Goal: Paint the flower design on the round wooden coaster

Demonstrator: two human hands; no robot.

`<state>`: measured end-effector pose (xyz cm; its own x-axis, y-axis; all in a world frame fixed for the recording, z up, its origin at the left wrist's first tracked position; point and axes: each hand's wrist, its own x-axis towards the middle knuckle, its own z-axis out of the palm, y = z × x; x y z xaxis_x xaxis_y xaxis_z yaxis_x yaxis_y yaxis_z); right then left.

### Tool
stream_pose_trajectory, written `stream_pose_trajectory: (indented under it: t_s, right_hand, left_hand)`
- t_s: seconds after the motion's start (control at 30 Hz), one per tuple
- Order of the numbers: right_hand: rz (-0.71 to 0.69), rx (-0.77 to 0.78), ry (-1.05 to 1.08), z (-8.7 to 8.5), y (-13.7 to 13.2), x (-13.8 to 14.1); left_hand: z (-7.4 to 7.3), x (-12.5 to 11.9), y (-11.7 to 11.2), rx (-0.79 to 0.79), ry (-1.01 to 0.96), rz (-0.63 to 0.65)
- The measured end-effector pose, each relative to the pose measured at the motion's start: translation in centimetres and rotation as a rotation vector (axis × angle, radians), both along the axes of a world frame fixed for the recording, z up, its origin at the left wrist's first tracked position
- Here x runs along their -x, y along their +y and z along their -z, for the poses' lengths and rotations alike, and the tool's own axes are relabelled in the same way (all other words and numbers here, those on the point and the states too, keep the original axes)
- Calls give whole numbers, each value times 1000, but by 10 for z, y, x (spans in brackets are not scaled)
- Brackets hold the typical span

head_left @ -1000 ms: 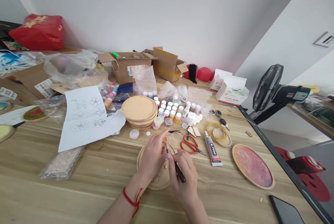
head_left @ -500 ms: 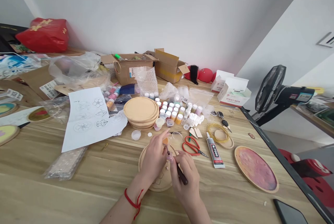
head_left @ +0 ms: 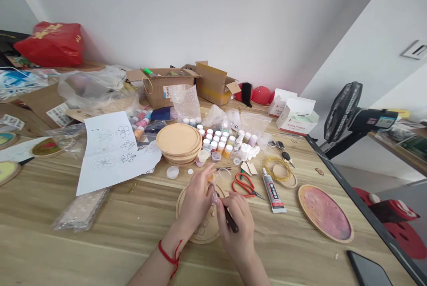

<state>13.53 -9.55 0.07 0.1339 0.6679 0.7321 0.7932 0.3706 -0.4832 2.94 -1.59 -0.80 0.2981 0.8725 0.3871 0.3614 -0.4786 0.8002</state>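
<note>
My right hand (head_left: pixel 236 221) is closed around a tool with a dark brown handle (head_left: pixel 231 220), its thin end pointing toward my left fingertips. My left hand (head_left: pixel 196 199), a red string bracelet at its wrist, has its fingers pinched at the tool's tip; a small pinkish bit (head_left: pixel 214 199) shows between the hands, too small to name. Under both hands lies a round wooden plaque (head_left: pixel 183 228) with flower outlines drawn on it. Just beyond the fingers is a small cup of orange paint (head_left: pixel 211 179), partly hidden by my left hand.
Red-handled pliers (head_left: pixel 245 186), a glue tube (head_left: pixel 274 191) and a painted oval plaque (head_left: pixel 325 212) lie to the right. Behind are stacked wooden discs (head_left: pixel 179 139) and several paint jars (head_left: pixel 227 150). A sheet of flower drawings (head_left: pixel 110 175) lies left; a phone (head_left: pixel 368 270) sits front right.
The whole view has shifted slightly. Both hands stay together over the plaque, and the tool is in nearly the same position.
</note>
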Motion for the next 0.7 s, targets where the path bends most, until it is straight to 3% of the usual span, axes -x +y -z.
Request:
stream_pose_trajectory:
  t_s: [0.3, 0.43, 0.57, 0.7]
  right_hand:
    - [9, -11, 24, -3, -1, 0]
    - [-49, 6, 28, -3, -1, 1]
    - [23, -18, 14, -4, -1, 1]
    - [-25, 0, 4, -2, 0, 1]
  left_hand:
    - [5, 0, 1, -69, 32, -8]
    - [5, 1, 1, -81, 46, 14]
    - [6, 0, 1, -81, 65, 9]
    - [6, 1, 2, -67, 58, 16]
